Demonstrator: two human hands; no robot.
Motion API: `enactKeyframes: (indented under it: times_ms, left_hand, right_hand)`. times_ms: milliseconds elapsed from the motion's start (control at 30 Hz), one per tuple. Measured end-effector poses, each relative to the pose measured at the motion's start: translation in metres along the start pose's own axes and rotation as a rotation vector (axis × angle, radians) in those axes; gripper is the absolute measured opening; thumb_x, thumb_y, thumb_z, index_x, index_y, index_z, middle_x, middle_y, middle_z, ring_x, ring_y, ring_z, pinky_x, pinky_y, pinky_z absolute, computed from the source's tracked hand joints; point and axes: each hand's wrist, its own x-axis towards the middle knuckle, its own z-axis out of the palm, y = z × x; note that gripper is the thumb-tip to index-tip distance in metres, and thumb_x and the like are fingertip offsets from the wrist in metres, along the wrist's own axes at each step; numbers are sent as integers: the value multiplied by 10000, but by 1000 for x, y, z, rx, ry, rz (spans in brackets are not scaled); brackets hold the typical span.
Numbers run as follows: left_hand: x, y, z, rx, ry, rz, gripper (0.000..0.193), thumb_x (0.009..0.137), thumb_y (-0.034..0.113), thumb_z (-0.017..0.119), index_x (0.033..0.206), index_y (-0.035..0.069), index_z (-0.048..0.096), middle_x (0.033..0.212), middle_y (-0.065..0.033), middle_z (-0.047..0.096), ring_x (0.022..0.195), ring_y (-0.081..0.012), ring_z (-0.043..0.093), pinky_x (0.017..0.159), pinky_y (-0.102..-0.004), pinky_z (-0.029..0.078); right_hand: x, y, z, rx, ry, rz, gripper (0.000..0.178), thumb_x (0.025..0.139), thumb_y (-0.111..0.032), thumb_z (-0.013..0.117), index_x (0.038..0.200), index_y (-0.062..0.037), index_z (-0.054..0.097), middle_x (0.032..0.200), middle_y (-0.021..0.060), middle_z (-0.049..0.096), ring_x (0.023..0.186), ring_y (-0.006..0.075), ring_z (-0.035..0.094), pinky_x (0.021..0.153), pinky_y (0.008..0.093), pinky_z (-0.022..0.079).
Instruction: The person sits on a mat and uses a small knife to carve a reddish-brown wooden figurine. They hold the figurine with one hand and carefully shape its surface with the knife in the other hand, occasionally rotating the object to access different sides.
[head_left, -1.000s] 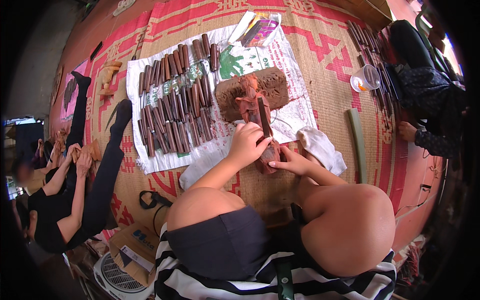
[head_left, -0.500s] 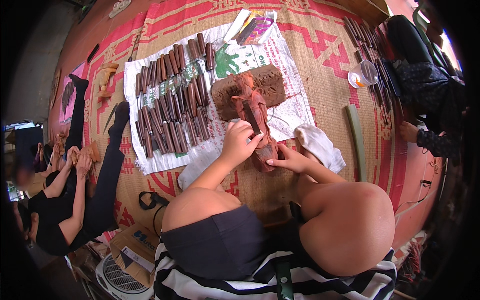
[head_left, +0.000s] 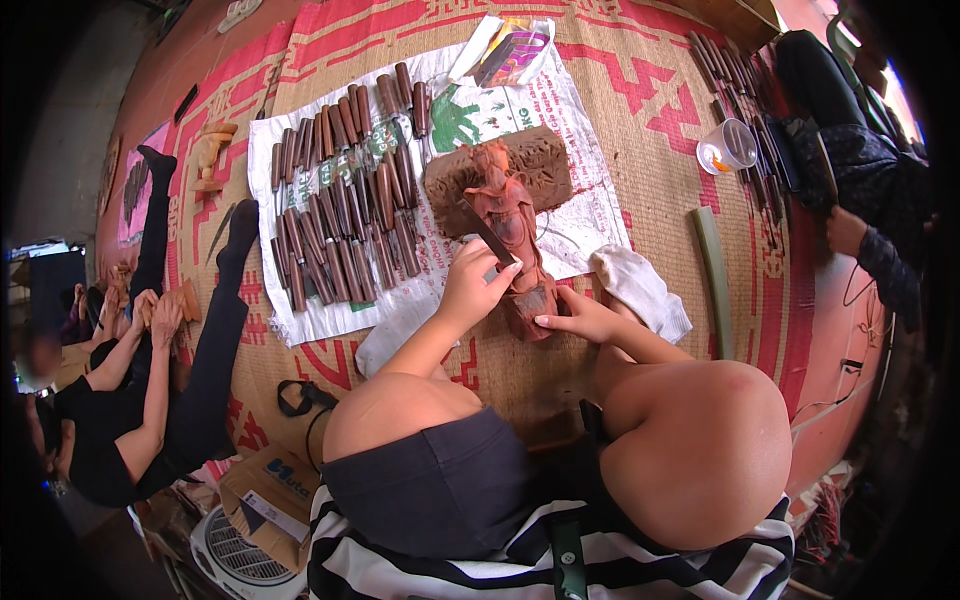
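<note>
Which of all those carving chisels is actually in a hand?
The dark-bladed chisel in the left hand, laid against the reddish wooden figure; the rest lie on the white sheet.

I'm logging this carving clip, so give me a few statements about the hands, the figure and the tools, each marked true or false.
1. The left hand holds a chisel against the wooden figure. True.
2. The right hand is lifted clear of the figure. False: it rests at the figure's base.
3. Rows of carving tools lie on a white sheet to the person's left. True.
4. The plastic cup stands on that sheet. False: it stands on the woven mat, to the right.
</note>
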Motion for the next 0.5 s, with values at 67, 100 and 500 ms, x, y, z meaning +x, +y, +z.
enactKeyframes:
  times_ms: [67, 100, 500]
  left_hand:
    - [-1, 3, 0, -63, -16, 5, 86, 742, 89, 675, 814, 42, 668, 817, -81, 621, 813, -235, 566, 740, -321, 441]
    - [-1, 4, 0, -93, -19, -21, 88, 743, 91, 675, 814, 41, 668, 817, -80, 621, 812, -235, 567, 738, -322, 441]
    - [-2, 3, 0, -92, 23, -17, 88, 750, 96, 671, 801, 27, 655, 822, -88, 622, 832, -237, 574, 737, -328, 446]
  right_hand:
    - [1, 4, 0, 39, -19, -6, 872, 730, -595, 613, 1255, 59, 376, 1178, 246, 507, 1125, 295, 493, 951, 352, 371]
    - [1, 5, 0, 40, -22, -2, 867, 734, -590, 613, 1257, 58, 374, 1183, 244, 505, 1129, 294, 489, 953, 352, 368]
    - [-6, -11, -4, 154, -22, -8, 803, 740, -504, 665, 1261, 44, 395, 1175, 210, 516, 1106, 257, 494, 943, 340, 376]
